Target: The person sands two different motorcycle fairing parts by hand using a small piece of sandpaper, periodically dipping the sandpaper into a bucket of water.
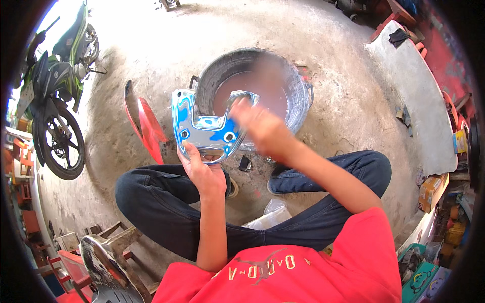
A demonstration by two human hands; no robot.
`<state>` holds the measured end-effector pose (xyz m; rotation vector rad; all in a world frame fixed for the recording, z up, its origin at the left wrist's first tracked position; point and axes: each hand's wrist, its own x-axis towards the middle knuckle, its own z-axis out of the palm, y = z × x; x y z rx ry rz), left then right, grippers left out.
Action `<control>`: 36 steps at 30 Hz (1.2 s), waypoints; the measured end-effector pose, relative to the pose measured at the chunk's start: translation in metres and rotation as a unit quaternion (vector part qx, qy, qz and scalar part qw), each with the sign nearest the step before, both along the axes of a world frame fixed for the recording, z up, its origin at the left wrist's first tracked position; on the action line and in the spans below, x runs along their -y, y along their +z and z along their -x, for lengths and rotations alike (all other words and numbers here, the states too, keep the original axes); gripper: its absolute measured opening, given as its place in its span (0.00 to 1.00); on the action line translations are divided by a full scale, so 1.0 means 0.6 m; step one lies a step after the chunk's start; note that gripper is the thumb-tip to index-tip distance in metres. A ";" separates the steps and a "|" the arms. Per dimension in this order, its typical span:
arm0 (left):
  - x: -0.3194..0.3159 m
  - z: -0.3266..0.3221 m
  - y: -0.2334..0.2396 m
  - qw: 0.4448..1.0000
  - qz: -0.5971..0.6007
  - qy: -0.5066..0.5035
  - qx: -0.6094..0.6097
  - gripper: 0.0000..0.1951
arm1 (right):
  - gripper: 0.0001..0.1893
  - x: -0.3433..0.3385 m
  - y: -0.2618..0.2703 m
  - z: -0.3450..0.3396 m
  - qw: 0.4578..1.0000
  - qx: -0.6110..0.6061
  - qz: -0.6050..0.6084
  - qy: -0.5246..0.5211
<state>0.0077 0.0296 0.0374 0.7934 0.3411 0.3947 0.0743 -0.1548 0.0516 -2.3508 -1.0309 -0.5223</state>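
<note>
My left hand (201, 172) grips the lower edge of a U-shaped motorcycle body panel (204, 132), its thumb on the front face. The panel shows patchy blue, grey and white layers and has round holes. My right hand (261, 127) is motion-blurred at the panel's right arm; whether its fingers hold something cannot be made out. Behind the panel stands a round black tub (301, 94) with handles, holding murky reddish-brown water (235, 85). Part of the tub is hidden by the panel and my right hand.
Red curved fairing pieces (149, 127) lie on the concrete floor left of the tub. A motorcycle (60, 102) stands at far left. A small black piece (245, 163) lies between my feet. A grey panel (420, 102) is at right, a worn wooden stool (121, 246) at lower left.
</note>
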 end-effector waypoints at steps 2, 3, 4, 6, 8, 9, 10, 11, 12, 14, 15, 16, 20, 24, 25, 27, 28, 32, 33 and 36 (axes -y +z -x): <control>0.005 0.001 -0.001 1.000 0.004 -0.006 -0.018 0.22 | 0.28 0.004 -0.016 0.008 0.999 -0.021 -0.005 -0.027; 0.005 -0.002 -0.002 1.000 0.004 -0.005 -0.023 0.22 | 0.28 0.000 -0.026 0.012 0.998 -0.038 -0.015 -0.049; 0.000 -0.002 -0.008 1.000 0.003 -0.001 -0.023 0.22 | 0.29 -0.021 -0.030 0.045 0.999 -0.008 -0.035 0.026; -0.009 -0.003 -0.026 1.000 -0.004 -0.014 0.008 0.22 | 0.28 -0.036 -0.018 0.071 0.993 -0.002 -0.026 0.116; 0.001 -0.004 -0.014 1.000 -0.003 -0.008 -0.005 0.21 | 0.26 -0.014 -0.020 0.033 0.998 -0.010 -0.015 0.065; 0.011 -0.005 -0.002 1.000 0.007 -0.002 -0.011 0.21 | 0.25 0.006 -0.016 -0.001 1.000 -0.019 -0.004 -0.011; 0.016 -0.004 0.008 1.000 -0.001 -0.010 -0.022 0.20 | 0.25 0.018 -0.020 -0.027 0.995 -0.016 -0.030 -0.090; 0.019 -0.003 0.008 1.000 0.003 -0.011 -0.020 0.20 | 0.25 0.020 -0.026 -0.017 0.995 -0.014 -0.026 -0.090; 0.017 -0.005 0.004 1.000 -0.003 -0.012 -0.024 0.20 | 0.26 0.013 -0.030 0.001 0.998 -0.019 -0.007 -0.055; 0.013 -0.008 -0.005 0.999 -0.010 -0.009 -0.029 0.21 | 0.27 -0.010 -0.029 0.049 0.998 -0.010 -0.009 0.062; 0.007 -0.006 -0.010 0.999 -0.003 -0.014 -0.032 0.20 | 0.27 -0.017 -0.020 0.073 0.992 -0.001 0.039 0.123; 0.004 -0.004 -0.012 0.999 0.005 -0.019 -0.035 0.20 | 0.25 -0.015 -0.018 0.056 0.993 0.024 0.019 0.110; 0.020 -0.008 -0.008 0.999 -0.017 -0.008 -0.037 0.19 | 0.24 0.015 -0.039 0.002 1.000 0.003 0.006 -0.024; 0.011 -0.007 -0.012 0.999 -0.015 -0.013 -0.043 0.19 | 0.25 -0.017 -0.029 0.057 0.994 0.005 -0.009 0.113; 0.009 -0.006 -0.010 0.999 -0.008 -0.023 -0.038 0.19 | 0.26 -0.011 -0.023 0.056 0.990 -0.009 0.004 0.141; 0.012 -0.004 -0.007 0.999 0.003 -0.038 -0.033 0.19 | 0.26 0.009 -0.026 0.000 0.999 -0.051 -0.016 0.009; 0.017 -0.006 -0.005 0.998 0.014 -0.047 -0.026 0.19 | 0.26 0.019 -0.026 -0.028 0.994 -0.068 -0.040 -0.070; 0.004 -0.011 -0.032 0.997 0.042 -0.071 0.002 0.20 | 0.27 -0.011 -0.015 0.049 0.998 -0.036 -0.002 0.041; 0.003 -0.012 -0.027 0.997 0.037 -0.073 0.015 0.20 | 0.27 -0.016 -0.006 0.071 0.993 -0.027 0.024 0.114; 0.008 -0.006 0.002 0.993 0.051 -0.106 0.013 0.22 | 0.25 0.017 0.000 0.016 0.998 -0.034 -0.019 0.041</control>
